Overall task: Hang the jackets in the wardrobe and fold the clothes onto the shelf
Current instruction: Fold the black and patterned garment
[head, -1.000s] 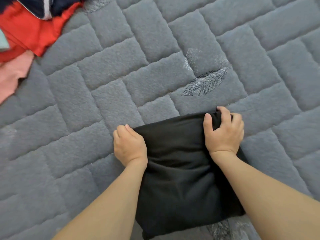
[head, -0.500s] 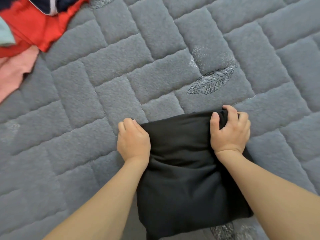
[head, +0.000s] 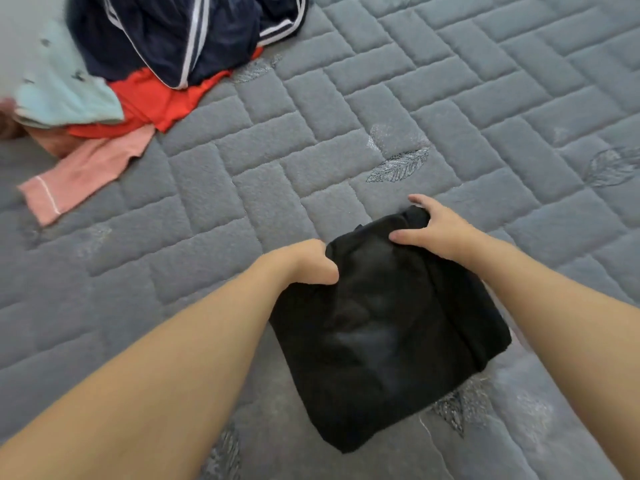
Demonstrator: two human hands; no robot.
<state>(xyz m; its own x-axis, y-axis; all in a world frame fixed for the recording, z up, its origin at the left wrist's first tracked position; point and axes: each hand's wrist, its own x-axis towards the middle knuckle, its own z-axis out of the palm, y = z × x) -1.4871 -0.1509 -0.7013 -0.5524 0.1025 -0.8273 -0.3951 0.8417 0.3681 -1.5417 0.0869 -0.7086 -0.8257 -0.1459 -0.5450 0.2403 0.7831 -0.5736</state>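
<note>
Black folded garment [head: 388,327] lies on the grey quilted bed cover [head: 450,98], held at its far corners by both hands; the left hand [head: 311,266] curls its fingers around the left corner; the right hand [head: 433,226] pinches the right corner, thumb on top; a pile of clothes [head: 138,74] sits well apart at far left.

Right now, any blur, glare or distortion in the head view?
Head view: even, soft light and no glare; wide-angle bending of the quilted bedcover lines; motion blur on the clothes pile at top left; the black garment shows little fold detail; both hands stay fairly sharp.
</note>
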